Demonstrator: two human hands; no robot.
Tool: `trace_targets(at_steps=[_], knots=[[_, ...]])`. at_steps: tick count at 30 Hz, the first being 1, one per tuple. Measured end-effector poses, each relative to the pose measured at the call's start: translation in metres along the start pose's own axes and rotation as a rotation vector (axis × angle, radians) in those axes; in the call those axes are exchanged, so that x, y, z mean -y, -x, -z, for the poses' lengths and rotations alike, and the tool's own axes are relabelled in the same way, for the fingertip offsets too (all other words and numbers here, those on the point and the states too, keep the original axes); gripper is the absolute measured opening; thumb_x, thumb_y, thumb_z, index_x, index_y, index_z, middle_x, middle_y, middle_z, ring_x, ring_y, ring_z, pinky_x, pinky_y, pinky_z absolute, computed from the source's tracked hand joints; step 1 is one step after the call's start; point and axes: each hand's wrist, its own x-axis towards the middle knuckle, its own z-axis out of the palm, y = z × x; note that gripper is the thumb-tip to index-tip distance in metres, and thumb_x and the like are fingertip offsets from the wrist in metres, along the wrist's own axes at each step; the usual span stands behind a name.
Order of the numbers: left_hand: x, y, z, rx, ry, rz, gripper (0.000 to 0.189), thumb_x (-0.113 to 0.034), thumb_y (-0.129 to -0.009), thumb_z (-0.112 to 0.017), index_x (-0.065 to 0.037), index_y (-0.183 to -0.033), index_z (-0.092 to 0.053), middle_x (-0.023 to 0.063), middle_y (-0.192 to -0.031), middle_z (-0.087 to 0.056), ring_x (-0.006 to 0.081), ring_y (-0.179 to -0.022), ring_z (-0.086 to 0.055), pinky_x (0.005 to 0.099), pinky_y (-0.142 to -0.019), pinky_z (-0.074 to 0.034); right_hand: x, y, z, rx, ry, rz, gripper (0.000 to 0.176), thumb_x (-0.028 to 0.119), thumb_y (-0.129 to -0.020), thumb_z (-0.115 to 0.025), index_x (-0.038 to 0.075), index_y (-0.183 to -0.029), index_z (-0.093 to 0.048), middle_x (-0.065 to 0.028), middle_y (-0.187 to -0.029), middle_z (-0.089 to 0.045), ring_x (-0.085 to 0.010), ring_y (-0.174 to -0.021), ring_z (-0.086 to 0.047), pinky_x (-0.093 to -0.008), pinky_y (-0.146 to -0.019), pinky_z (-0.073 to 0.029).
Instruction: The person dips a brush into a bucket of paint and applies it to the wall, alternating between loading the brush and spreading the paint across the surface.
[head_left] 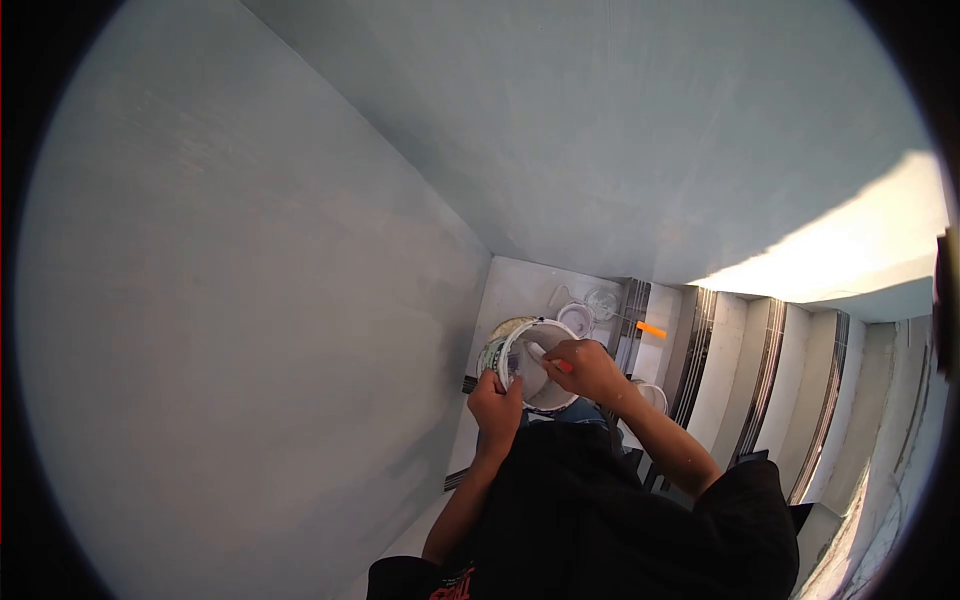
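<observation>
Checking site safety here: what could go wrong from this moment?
The bucket seems held up only by the grip of the left hand on its rim; it could slip and spill. The right hand works a tool inside it, which may jolt it. Stairs lie close by: a misstep could mean a fall.

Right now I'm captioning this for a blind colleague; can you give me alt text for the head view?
Seen from above, a person's left hand grips the rim of a white bucket while the right hand holds an orange-handled tool inside it. Pale blue-grey walls fill most of the view, with stairs at right.
</observation>
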Motion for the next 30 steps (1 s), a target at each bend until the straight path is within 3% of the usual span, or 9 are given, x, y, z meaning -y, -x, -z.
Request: trace_targets(at_steps=[6,11,13,16,17,20,24,27,30], knots=[[0.018,-0.019,0.019,-0.013,-0.016,0.063,0.033,-0.011,-0.076,-0.075,-0.002,-0.067,-0.044,0.0089,-0.053,-0.045,0.0208,-0.046,-0.043,0.0362,-0.048,-0.037,0.016,-0.033,0.0,0.017,-0.163,-0.167,0.018,0.018,-0.081,-0.071,0.002,-0.087,-0.074,-0.0159,-0.08,-0.072,-0.0322,-0.073,-0.07,-0.037,-0.07,-0.055],[0.063,-0.03,0.043,-0.062,-0.023,0.126,0.031,-0.01,-0.077,-0.074,-0.001,-0.068,-0.045,0.0093,-0.053,-0.045,0.0214,-0.047,-0.043,0.037,-0.049,-0.037,0.024,-0.044,-0.02,0.08,-0.558,-0.468,0.023,0.019,-0.085,-0.07,-0.002,-0.092,-0.075,-0.0118,-0.075,-0.072,-0.0177,-0.067,-0.068,-0.0294,-0.066,-0.054],[0.076,-0.042,0.046,-0.069,-0.045,0.158,0.031,-0.01,-0.077,-0.073,-0.001,-0.068,-0.046,0.0098,-0.053,-0.046,0.0226,-0.047,-0.044,0.0372,-0.05,-0.037,0.004,-0.048,-0.027,0.076,-0.705,-0.523,0.026,0.016,-0.088,-0.067,-0.005,-0.101,-0.073,-0.0099,-0.077,-0.072,-0.0132,-0.068,-0.068,-0.0253,-0.064,-0.054],[0.122,-0.05,0.048,-0.056,-0.068,0.198,0.029,-0.011,-0.077,-0.073,-0.001,-0.068,-0.046,0.0108,-0.054,-0.048,0.0252,-0.048,-0.048,0.0381,-0.051,-0.038,-0.025,-0.043,-0.065,0.091,-0.891,-0.665,0.029,0.014,-0.089,-0.065,-0.007,-0.108,-0.071,-0.0118,-0.082,-0.073,-0.0158,-0.071,-0.069,-0.0265,-0.065,-0.056],[0.136,-0.051,0.049,-0.04,-0.089,0.213,0.029,-0.011,-0.077,-0.073,-0.001,-0.069,-0.047,0.0111,-0.055,-0.049,0.0262,-0.048,-0.049,0.0384,-0.051,-0.039,-0.034,-0.039,-0.073,0.132,-0.912,-0.683,0.03,0.012,-0.091,-0.06,-0.008,-0.112,-0.069,-0.0191,-0.091,-0.073,-0.0199,-0.076,-0.072,-0.0274,-0.067,-0.057],[0.173,-0.064,0.027,-0.017,-0.114,0.249,0.027,-0.01,-0.077,-0.072,-0.001,-0.069,-0.048,0.0124,-0.056,-0.052,0.0287,-0.05,-0.054,0.0397,-0.052,-0.041,-0.068,-0.041,-0.097,0.218,-0.898,-0.887,0.031,0.01,-0.091,-0.06,-0.007,-0.116,-0.067,-0.0209,-0.095,-0.073,-0.0211,-0.079,-0.073,-0.0272,-0.066,-0.057],[0.227,-0.067,-0.019,0.007,-0.189,0.267,0.024,-0.006,-0.076,-0.07,-0.002,-0.069,-0.048,0.0113,-0.056,-0.052,0.0293,-0.049,-0.053,0.0401,-0.051,-0.041,-0.134,-0.038,-0.137,0.241,-0.963,-1.039,0.036,0.012,-0.089,-0.063,-0.007,-0.12,-0.065,-0.0167,-0.1,-0.073,-0.0191,-0.079,-0.073,-0.0251,-0.064,-0.056],[0.273,-0.072,-0.044,-0.005,-0.183,0.326,0.023,-0.003,-0.075,-0.068,-0.002,-0.069,-0.046,0.0097,-0.057,-0.05,0.0279,-0.049,-0.049,0.0391,-0.051,-0.04,-0.175,-0.049,-0.164,0.42,-0.816,-1.051,0.037,0.015,-0.088,-0.064,-0.006,-0.118,-0.066,-0.0135,-0.099,-0.073,-0.0183,-0.074,-0.072,-0.0253,-0.064,-0.055],[0.328,-0.071,-0.072,0.012,-0.202,0.248,0.024,0.002,-0.078,-0.063,-0.003,-0.069,-0.042,0.0031,-0.058,-0.043,0.0112,-0.054,-0.037,0.0302,-0.051,-0.035,-0.225,-0.063,-0.196,0.688,-0.65,-1.056,0.037,0.021,-0.087,-0.063,-0.001,-0.116,-0.069,-0.0107,-0.095,-0.074,-0.0161,-0.071,-0.071,-0.0262,-0.062,-0.053]])
